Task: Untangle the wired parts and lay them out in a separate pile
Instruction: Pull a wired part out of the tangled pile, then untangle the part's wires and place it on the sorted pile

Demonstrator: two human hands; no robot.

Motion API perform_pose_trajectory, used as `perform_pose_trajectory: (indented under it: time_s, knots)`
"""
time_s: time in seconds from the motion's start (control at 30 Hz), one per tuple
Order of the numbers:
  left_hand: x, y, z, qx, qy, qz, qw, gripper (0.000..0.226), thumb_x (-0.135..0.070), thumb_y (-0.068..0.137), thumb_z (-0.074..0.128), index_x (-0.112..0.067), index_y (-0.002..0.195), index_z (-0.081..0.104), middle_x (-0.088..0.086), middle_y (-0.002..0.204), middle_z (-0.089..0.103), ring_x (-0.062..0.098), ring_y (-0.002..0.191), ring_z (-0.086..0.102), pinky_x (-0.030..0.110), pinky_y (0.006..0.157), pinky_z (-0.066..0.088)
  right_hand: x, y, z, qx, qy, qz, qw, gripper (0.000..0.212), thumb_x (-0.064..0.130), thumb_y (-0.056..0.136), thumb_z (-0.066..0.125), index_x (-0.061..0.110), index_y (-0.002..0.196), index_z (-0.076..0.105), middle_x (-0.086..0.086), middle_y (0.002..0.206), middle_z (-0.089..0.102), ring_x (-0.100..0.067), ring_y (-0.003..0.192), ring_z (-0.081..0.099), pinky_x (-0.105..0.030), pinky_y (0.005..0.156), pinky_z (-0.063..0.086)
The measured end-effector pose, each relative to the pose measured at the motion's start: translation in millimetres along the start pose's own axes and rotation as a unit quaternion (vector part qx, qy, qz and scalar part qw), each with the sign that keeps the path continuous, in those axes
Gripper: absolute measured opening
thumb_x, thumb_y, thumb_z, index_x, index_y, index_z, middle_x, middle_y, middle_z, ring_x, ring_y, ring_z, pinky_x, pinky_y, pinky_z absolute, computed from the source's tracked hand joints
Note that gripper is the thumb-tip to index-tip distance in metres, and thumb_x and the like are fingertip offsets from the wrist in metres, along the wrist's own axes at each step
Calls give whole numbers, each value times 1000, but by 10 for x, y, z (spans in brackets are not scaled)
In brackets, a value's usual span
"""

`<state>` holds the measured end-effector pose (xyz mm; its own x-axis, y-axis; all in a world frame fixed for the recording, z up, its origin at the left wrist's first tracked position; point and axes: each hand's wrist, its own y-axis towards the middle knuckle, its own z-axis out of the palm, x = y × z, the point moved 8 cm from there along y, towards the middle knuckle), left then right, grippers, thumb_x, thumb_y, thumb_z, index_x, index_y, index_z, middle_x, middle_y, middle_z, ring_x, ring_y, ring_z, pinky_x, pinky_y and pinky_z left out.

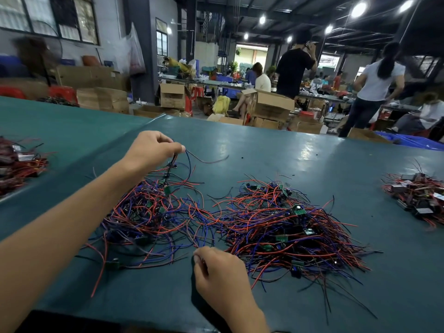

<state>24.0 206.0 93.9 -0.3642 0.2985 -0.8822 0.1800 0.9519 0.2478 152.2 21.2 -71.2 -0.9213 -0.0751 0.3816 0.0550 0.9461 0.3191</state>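
A big tangle of red, blue and black wires with small green circuit boards (283, 224) lies at the middle right of the green table (276, 150). A looser pile of the same wired parts (149, 212) lies to its left. My left hand (151, 150) is raised above the far side of the left pile and pinches thin wires that hang down to a small part. My right hand (216, 267) rests on the table near the front, fingers curled, pinching wire ends at the edge of the tangle.
Another heap of wired parts with dark blocks (418, 195) lies at the right edge, and a similar heap (19, 164) at the left edge. Beyond the table's far edge are cardboard boxes (271, 104) and several people.
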Motion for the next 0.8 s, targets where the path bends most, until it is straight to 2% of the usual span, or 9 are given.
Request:
perform_pose_trajectory:
  time_s: [0.07, 0.13, 0.23, 0.37, 0.47, 0.53, 0.6, 0.7, 0.8]
  knots:
    - [49, 9, 52, 13, -102, -39, 994, 29, -15, 80, 84, -6, 99, 63, 18, 100, 75, 27, 92, 73, 46, 94, 56, 4, 2, -1, 2, -3, 0, 1000, 32, 40, 101, 37, 24, 111, 64, 4, 103, 71, -23, 93, 65, -37, 80, 50]
    - [77, 11, 109, 33, -180, -70, 981, 43, -7, 78, 84, -4, 112, 58, 24, 107, 73, 27, 86, 73, 42, 91, 58, 2, 4, 4, 5, -6, 1, 1000, 33, 40, 101, 37, 25, 111, 64, 4, 104, 71, -22, 93, 65, -38, 81, 50]
    - [65, 14, 125, 28, -145, -72, 986, 64, -9, 74, 88, -6, 127, 52, 21, 106, 74, 25, 86, 72, 37, 79, 57, 1, 2, 4, 4, -5, 1, 1000, 32, 40, 101, 37, 25, 111, 64, 5, 104, 71, -21, 93, 65, -37, 81, 50]
    - [-9, 34, 129, 26, -143, -51, 988, 86, -9, 68, 92, -12, 136, 38, 15, 106, 68, 26, 87, 75, 41, 82, 62, 0, 4, 0, 0, -9, 1, 1000, 32, 40, 101, 36, 26, 109, 63, 7, 101, 71, -18, 90, 64, -36, 79, 49]
    - [-65, 59, 178, 53, -37, -27, 998, 68, -9, 72, 90, -7, 127, 50, 15, 106, 66, 30, 85, 76, 45, 84, 62, 8, 6, -11, -4, -4, -1, 1000, 31, 40, 100, 36, 26, 108, 64, 7, 99, 71, -17, 88, 63, -35, 78, 49]
    - [-75, 67, 242, 85, 33, -6, 996, 38, -10, 81, 84, 0, 113, 66, 16, 94, 75, 26, 83, 77, 41, 83, 62, 11, 4, -20, -8, 3, -2, 1000, 31, 39, 100, 38, 26, 107, 64, 7, 98, 71, -17, 86, 64, -35, 77, 49]
    - [-67, 74, 280, 94, 78, 20, 992, 24, -12, 86, 79, -2, 108, 73, 11, 88, 77, 21, 85, 76, 34, 77, 59, 19, -1, -36, -15, 15, -3, 1000, 29, 38, 100, 40, 25, 105, 65, 6, 95, 71, -19, 84, 64, -35, 74, 50]
    - [-150, 62, 227, 19, 124, 93, 988, 25, -19, 90, 75, -10, 114, 74, 2, 101, 75, 15, 92, 70, 21, 77, 51, 26, -9, -40, -24, 16, -7, 1000, 27, 36, 99, 42, 24, 102, 66, 4, 92, 71, -22, 82, 64, -36, 72, 50]
    - [-276, -33, 129, -84, 67, 169, 980, 23, -20, 93, 71, -13, 115, 73, -1, 101, 74, 11, 90, 70, 18, 83, 52, 31, -5, -25, -21, 6, -10, 1000, 28, 38, 100, 40, 24, 103, 65, 3, 94, 71, -23, 85, 64, -38, 74, 50]
